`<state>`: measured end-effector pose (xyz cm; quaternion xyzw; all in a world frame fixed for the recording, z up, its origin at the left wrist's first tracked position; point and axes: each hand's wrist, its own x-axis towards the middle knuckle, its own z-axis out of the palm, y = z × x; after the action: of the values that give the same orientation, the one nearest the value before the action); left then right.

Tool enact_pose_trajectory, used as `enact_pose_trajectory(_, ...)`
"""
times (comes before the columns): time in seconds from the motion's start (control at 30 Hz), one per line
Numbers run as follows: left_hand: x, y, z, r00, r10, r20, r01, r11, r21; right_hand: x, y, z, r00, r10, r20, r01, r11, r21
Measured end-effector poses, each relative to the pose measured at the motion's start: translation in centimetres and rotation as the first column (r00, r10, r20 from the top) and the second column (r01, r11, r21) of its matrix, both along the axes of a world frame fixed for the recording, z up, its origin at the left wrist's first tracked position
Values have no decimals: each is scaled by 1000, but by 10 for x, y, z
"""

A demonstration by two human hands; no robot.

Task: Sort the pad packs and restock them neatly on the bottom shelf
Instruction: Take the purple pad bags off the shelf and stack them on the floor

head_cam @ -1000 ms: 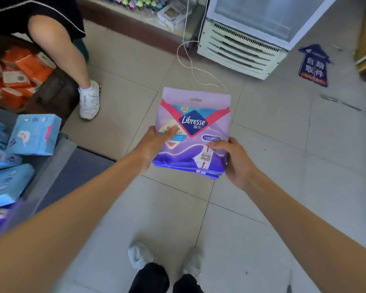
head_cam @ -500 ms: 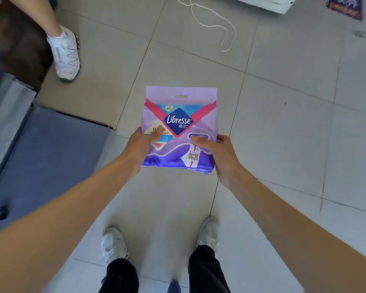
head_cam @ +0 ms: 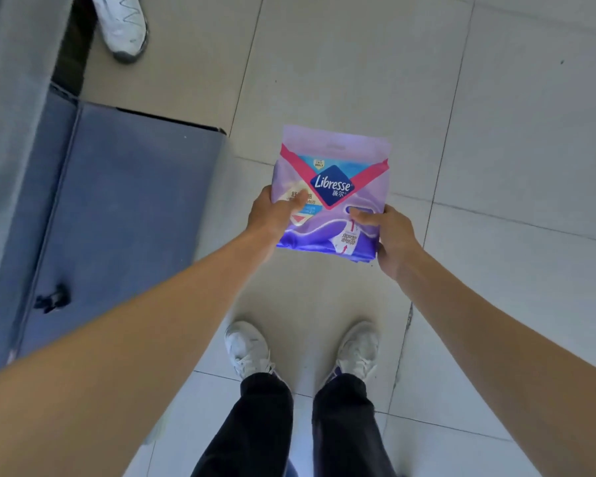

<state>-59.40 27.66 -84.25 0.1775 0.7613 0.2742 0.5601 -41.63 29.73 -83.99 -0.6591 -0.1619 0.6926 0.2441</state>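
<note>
I hold a small stack of purple Libresse pad packs (head_cam: pixel 334 166) out in front of me above the tiled floor. My left hand (head_cam: pixel 272 216) grips the stack's lower left side, thumb pressed on the top pack's face. At the lower right corner my right hand (head_cam: pixel 391 237) grips it, thumb on top and fingers underneath. The packs lie flat, logo upward, and edges of lower packs show along the near side. The shelves' stock is out of view.
A grey-blue flat shelf base (head_cam: pixel 117 215) lies on the left with a small black clip (head_cam: pixel 50 299) on it. Another person's white shoe (head_cam: pixel 123 25) stands at the top left. My own feet (head_cam: pixel 300 349) stand on pale floor tiles (head_cam: pixel 496 149).
My view has tilted down toward my feet; the fridge, cable and shelf stock have left the frame. Both hands keep the same grip on the pack stack.
</note>
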Motion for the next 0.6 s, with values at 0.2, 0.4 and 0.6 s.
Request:
enact_pose_trajectory(0.2, 2, 10, -74, 998, -2, -63, 1, 1000, -12, -2, 8, -77, 998, -50, 27, 50, 999, 18)
enact_pose_trajectory(0.4, 5, 29, -154, 995, 94, -29, -95, 994, -48, -7, 30, -151, 998, -44, 46, 44, 999, -4)
enact_pose_trajectory(0.6, 4, 45, -206, 993, 102, -56, -106, 992, -74, -13, 43, -207, 996, -37, 81, 38, 999, -8)
